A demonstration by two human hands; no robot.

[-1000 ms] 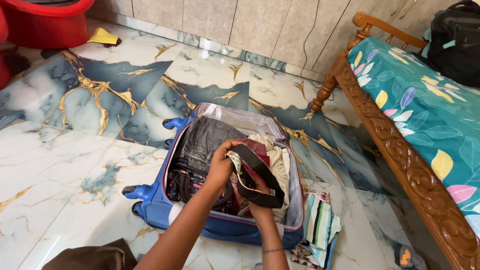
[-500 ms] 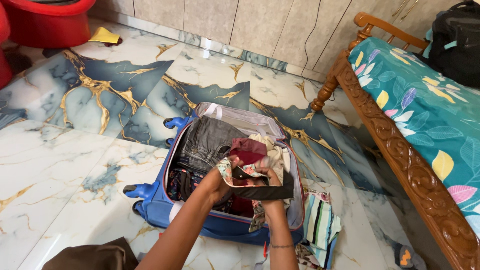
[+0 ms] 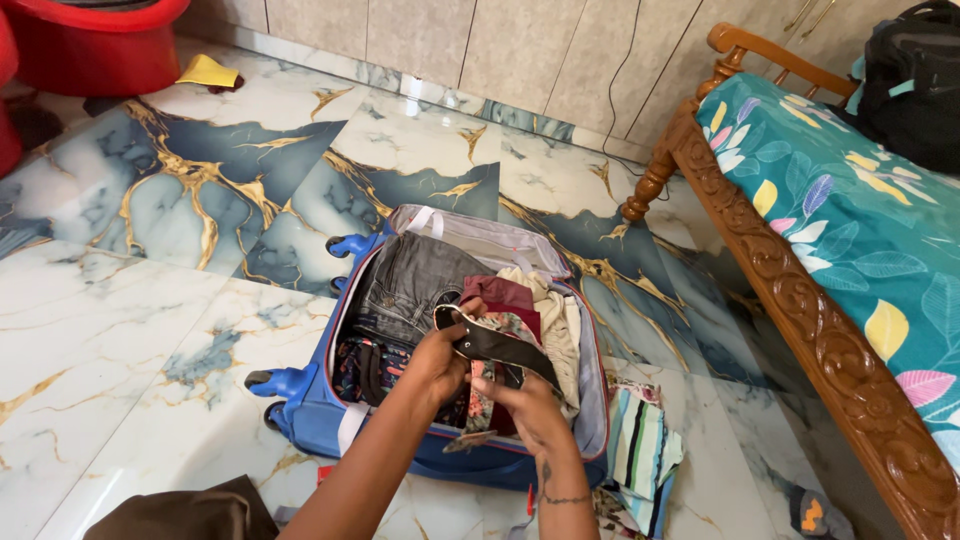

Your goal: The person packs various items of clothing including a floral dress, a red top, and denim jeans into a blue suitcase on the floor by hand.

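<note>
The floor (image 3: 130,330) is glossy marble-look tile, white in the lower left of the frame and blue with gold veins across the upper middle, and it runs back to a beige tiled wall (image 3: 500,50) along the top edge. A red tub (image 3: 100,45) stands in the upper left corner with a yellow cloth (image 3: 207,71) lying just beside it. Down the right side runs a carved wooden bed frame (image 3: 800,300) under a teal leaf-print bedsheet (image 3: 850,200), and a black backpack (image 3: 915,80) sits on the bed in the upper right corner. At the centre lies an open blue suitcase (image 3: 310,400) on wheels, packed with clothes: grey jeans (image 3: 410,285) at its upper left, a maroon garment (image 3: 500,293) and a cream one (image 3: 560,330) further right. Striped folded cloth (image 3: 640,440) rests on the floor just right of the case. Over the packed clothes, both hands hold a dark belt (image 3: 500,348). The left hand (image 3: 437,365) has its grip curled shut around the belt's looped end near the buckle, while the right hand (image 3: 530,410) pinches the strap lower down, fingers pressed together on it. A brown cloth (image 3: 190,510) shows at the bottom left edge.
</note>
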